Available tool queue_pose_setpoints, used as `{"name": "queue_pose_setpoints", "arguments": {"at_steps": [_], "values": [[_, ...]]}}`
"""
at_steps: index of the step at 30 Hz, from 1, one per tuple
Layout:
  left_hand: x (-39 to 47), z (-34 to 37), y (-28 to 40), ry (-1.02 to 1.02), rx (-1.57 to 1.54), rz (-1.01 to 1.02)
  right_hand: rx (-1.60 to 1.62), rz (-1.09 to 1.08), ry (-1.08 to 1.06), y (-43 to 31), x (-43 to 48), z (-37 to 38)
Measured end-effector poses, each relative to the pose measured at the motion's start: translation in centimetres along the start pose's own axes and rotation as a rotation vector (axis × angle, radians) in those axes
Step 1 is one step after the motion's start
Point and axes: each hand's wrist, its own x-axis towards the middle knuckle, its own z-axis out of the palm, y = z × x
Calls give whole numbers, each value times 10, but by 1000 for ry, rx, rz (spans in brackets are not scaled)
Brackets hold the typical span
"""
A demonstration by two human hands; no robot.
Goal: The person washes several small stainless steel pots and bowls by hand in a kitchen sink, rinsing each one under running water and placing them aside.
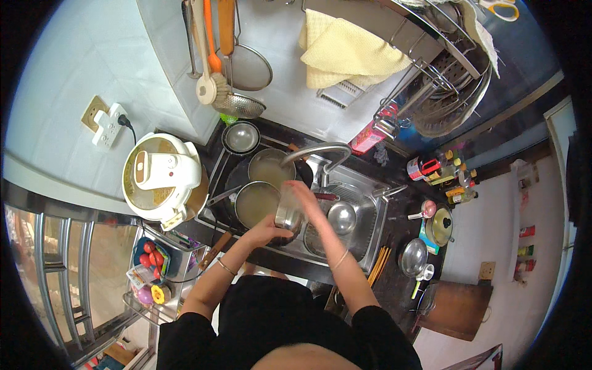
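Over the left basin of the steel sink, my left hand (267,231) grips the rim of a metal bowl (288,216), its thumb on the near edge. My right hand (299,196), slightly blurred, is at the far right side of that bowl; whether it grips or only touches it I cannot tell. Left of the bowl is a saucepan (257,203) with cloudy liquid. A second pan of cloudy liquid (272,167) stands behind it, under the curved faucet (319,147). An upturned or empty-looking round metal bowl (342,217) lies in the right basin.
A white lidded cooker (164,178) stands at left. Small nested metal bowls (241,137) sit behind the pans. Chopsticks (380,264) lie right of the sink, near a glass lid (414,257) and a lidded pot (439,225). Utensils and a yellow cloth (347,53) hang above.
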Motion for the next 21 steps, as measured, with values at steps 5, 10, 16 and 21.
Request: {"name": "queue_pose_setpoints", "arguments": {"at_steps": [5, 10, 16, 21], "values": [[9, 14, 5, 7, -130, 26, 1169, 568, 104, 81, -11, -6], [21, 4, -51, 149, 298, 162, 1399, 691, 276, 54, -42, 43], [30, 13, -78, 206, 552, 360, 1363, 675, 129, 97, -49, 27], [33, 1, 16, 199, -600, 35, 873, 875, 219, 21, -43, -11]]}}
